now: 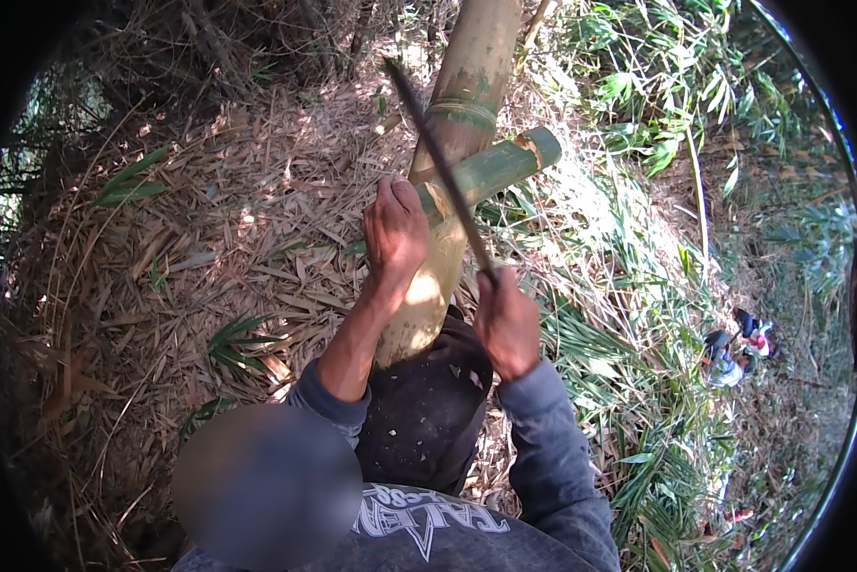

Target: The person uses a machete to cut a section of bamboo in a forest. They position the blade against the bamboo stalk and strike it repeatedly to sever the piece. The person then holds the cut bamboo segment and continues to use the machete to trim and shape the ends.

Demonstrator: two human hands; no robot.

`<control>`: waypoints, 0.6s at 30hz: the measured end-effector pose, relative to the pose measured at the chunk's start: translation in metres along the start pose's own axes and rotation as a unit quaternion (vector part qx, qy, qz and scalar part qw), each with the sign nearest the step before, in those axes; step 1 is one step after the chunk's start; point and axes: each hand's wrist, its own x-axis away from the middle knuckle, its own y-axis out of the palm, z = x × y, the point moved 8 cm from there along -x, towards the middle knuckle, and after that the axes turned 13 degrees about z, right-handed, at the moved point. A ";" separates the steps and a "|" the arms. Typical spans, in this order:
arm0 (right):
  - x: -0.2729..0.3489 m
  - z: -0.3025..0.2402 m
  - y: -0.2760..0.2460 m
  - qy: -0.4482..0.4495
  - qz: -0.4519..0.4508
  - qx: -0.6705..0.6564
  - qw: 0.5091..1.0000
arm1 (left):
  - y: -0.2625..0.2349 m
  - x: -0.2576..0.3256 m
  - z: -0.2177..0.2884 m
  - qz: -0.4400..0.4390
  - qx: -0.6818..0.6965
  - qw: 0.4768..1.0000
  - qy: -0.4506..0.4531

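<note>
My right hand [506, 324] is closed round the handle end of a machete [440, 157], whose long dark blade slants up and to the left. Beneath the blade, a short green bamboo piece [505, 170] lies crosswise over a thick tan bamboo pole [471, 62]. My left hand [397, 234] is closed on the left end of that green piece, its fingers partly hidden. Near the blade, the green piece shows a pale cut patch. Whether the blade touches the bamboo, I cannot tell. The pole's lower end comes down to my dark-trousered leg.
Dry bamboo leaves [247, 219] cover the ground on the left. Green leafy cuttings [581, 334] lie to the right of the pole. Dense dry twigs [228, 48] stand at the far left. Other people [733, 353] are far off at the right.
</note>
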 end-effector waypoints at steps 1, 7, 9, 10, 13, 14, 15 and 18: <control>0.003 0.005 0.004 0.004 -0.012 0.009 1.000 | 0.001 0.001 0.000 -0.002 -0.008 1.000 0.013; 0.000 0.020 0.017 0.062 -0.064 -0.018 0.996 | -0.011 0.010 0.024 0.087 -0.036 0.965 0.244; 0.001 0.022 0.016 0.077 -0.065 -0.054 0.993 | -0.015 0.015 0.029 0.079 -0.007 0.962 0.262; 0.000 0.023 0.016 0.084 -0.072 -0.060 0.992 | -0.012 0.015 0.022 0.039 0.040 0.979 0.198; 0.002 0.033 0.023 0.192 -0.139 -0.156 0.959 | -0.010 0.018 0.014 -0.027 0.076 0.992 0.101; 0.007 0.034 0.027 0.282 -0.192 -0.238 0.909 | -0.010 0.018 0.011 -0.039 0.071 0.993 0.083; 0.015 0.032 0.033 0.366 -0.241 -0.315 0.842 | -0.010 0.018 0.010 -0.029 0.061 0.994 0.083; -0.002 0.016 0.011 0.138 -0.102 -0.144 0.975 | -0.008 0.016 0.007 0.009 0.046 0.994 0.099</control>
